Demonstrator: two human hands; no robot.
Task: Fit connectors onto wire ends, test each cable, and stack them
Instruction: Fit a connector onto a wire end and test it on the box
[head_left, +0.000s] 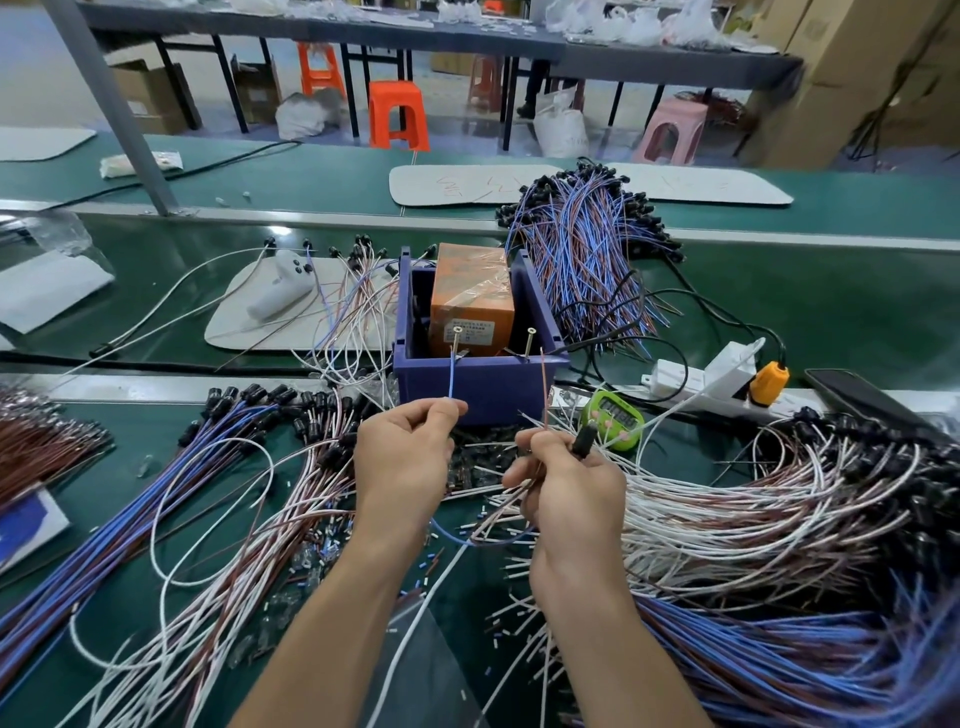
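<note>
My left hand (402, 460) pinches a blue wire (452, 379) whose bare tip reaches up to a brass screw post (457, 338) on the blue box (478, 384). My right hand (566, 483) grips a brown wire (544, 387) that points up toward the second screw post (530, 340), and a black connector (582, 441) sticks out between its fingers. Both wires loop down below my hands and meet near the table. An orange tester unit (470, 301) sits inside the box.
Heaps of blue, brown and white cables lie left (156, 499), right (779, 519) and behind the box (582, 260). A green timer (615, 418), a white power strip (711, 379) and a phone (857, 397) lie at right. Loose small connectors litter the green mat.
</note>
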